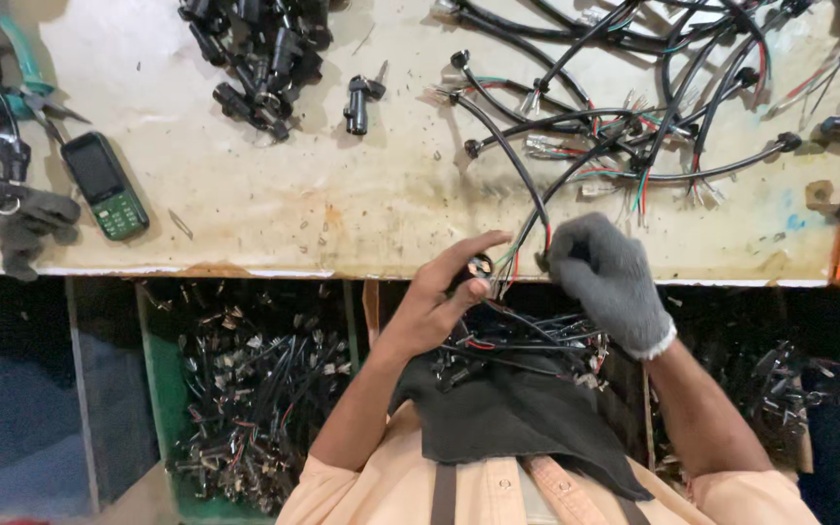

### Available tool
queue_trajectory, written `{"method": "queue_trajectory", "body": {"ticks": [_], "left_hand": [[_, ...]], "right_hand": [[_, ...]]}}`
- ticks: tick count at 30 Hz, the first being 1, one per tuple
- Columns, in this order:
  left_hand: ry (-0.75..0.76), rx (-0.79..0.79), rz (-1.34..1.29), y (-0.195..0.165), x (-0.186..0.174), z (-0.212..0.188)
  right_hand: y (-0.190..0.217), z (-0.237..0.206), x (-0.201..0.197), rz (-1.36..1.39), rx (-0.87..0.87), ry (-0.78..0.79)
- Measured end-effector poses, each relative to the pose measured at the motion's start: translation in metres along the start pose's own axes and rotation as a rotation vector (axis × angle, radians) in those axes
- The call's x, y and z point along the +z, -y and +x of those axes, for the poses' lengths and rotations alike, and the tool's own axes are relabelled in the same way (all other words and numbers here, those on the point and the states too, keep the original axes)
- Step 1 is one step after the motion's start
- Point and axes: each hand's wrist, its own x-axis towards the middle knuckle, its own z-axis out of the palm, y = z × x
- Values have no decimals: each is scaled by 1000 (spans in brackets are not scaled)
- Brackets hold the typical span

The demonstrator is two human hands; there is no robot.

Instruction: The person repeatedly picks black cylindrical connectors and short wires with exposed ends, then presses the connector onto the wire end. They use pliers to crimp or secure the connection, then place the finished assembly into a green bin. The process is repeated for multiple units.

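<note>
Hands point(527, 277) on black wired connector point(481, 265)

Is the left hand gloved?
No, the left hand is bare; only the right hand wears a grey glove.

Grey glove point(612, 277), black cables point(624, 117) with red and green wires, green-keyed black phone point(105, 185), teal-handled pliers point(17, 83).

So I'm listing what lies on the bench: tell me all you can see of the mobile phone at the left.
The mobile phone is a small bar-shaped handset, dark plastic by the look, with a dark unlit screen above a green keypad. It lies flat and face up on the stained pale bench, tilted diagonally, beside a grey glove. Neither hand touches it.
</note>
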Motion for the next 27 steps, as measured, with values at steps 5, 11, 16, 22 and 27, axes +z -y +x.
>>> {"method": "queue_trajectory", "body": {"ticks": [5,11,16,22,27], "left_hand": [[126,-210,-16,3,12,-3],[-53,28,352,2,23,-7],[-149,114,516,-1,26,-10],[-62,189,640,-9,21,-4],[38,39,615,-18,18,-3]], "right_hand": [[23,-18,8,-777,-438,402],[14,-21,29,-136,-32,26],[15,-35,43,-264,-123,-113],[-7,-36,40,87,461,1],[-22,-30,29,369,410,180]]}}
